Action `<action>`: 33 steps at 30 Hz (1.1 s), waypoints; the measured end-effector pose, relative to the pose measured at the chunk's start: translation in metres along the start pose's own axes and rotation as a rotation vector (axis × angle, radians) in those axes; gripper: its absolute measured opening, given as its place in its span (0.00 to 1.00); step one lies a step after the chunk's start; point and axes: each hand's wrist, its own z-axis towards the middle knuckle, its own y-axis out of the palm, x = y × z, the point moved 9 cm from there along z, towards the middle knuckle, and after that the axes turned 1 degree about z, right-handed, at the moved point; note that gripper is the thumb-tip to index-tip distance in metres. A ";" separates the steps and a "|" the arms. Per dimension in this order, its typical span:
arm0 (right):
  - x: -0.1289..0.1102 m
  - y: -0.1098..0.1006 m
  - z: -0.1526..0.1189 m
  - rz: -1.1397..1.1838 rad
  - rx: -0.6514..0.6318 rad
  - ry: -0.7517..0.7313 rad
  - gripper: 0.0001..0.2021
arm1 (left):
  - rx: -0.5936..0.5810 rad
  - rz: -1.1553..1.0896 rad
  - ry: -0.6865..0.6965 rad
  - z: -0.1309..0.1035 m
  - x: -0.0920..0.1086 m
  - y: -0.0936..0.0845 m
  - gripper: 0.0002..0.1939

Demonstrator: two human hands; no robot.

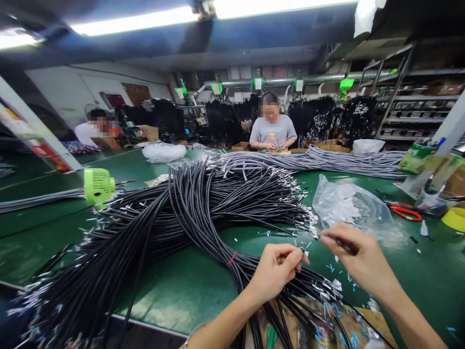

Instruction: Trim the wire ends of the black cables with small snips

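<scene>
My left hand is closed in a pinch on the end of a black cable, whose thin coloured wires stick out at the fingertips. Just to its right, my right hand has its fingers curled together; a dark thing shows in part inside them, too hidden to name. The two hands are apart. Below and left of them runs a bundle of black cables tied with a red band. Its stripped ends fan out under my hands, over a brown board.
More black cables pile up at the left and centre of the green table. Behind lie grey cables. At the right are a clear plastic bag and red-handled pliers. A small green fan stands left. Two people sit across.
</scene>
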 end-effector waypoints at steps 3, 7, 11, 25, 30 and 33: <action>-0.015 0.017 -0.017 0.161 -0.045 0.017 0.08 | 0.003 0.005 0.021 -0.001 0.003 0.000 0.26; -0.014 0.024 -0.023 0.253 -0.038 0.060 0.07 | -0.010 0.031 0.000 -0.002 0.000 0.002 0.25; -0.015 0.023 -0.024 0.268 -0.017 0.055 0.06 | -0.014 0.055 -0.013 -0.003 -0.002 0.003 0.25; -0.017 0.034 -0.030 0.179 -0.019 0.062 0.05 | 0.050 0.051 0.000 -0.004 -0.001 0.000 0.25; -0.026 0.011 -0.037 0.112 0.177 -0.072 0.11 | 0.031 0.053 -0.043 -0.005 -0.006 0.002 0.24; -0.031 0.015 -0.038 0.104 0.129 -0.122 0.11 | 0.022 0.090 -0.059 -0.006 -0.010 0.003 0.23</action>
